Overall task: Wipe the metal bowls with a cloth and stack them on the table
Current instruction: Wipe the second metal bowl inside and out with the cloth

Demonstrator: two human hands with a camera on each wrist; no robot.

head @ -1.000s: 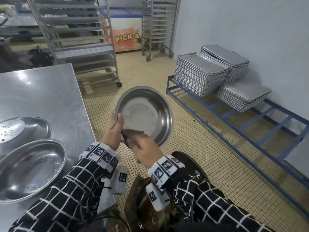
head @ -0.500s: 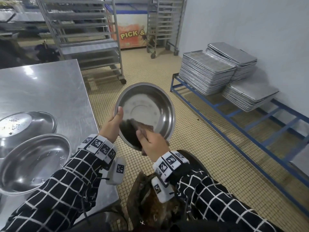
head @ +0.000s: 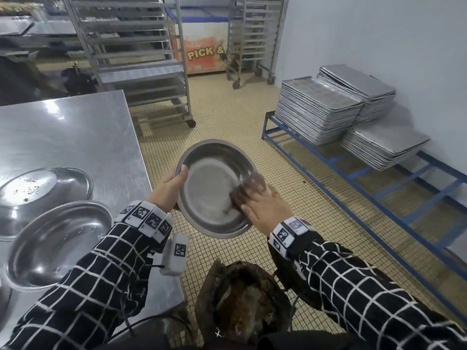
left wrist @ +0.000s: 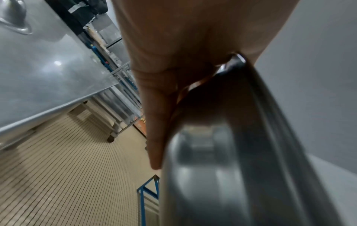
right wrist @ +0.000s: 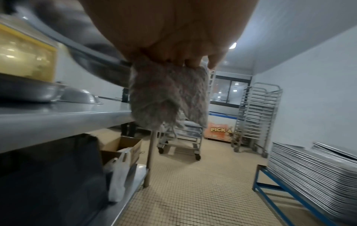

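Left hand (head: 169, 188) grips metal bowl (head: 209, 178) at its left rim, thumb (head: 182, 171) hooked over edge, fingers behind. Bowl held tilted in the air above tiled floor (head: 227, 117), just right of table (head: 63, 132). Right hand (head: 265, 205) presses grey-brown cloth (head: 249, 189) against bowl's inner right wall, fingers curled onto cloth. Two more metal bowls (head: 53, 243) on table at left, apart from held bowl.
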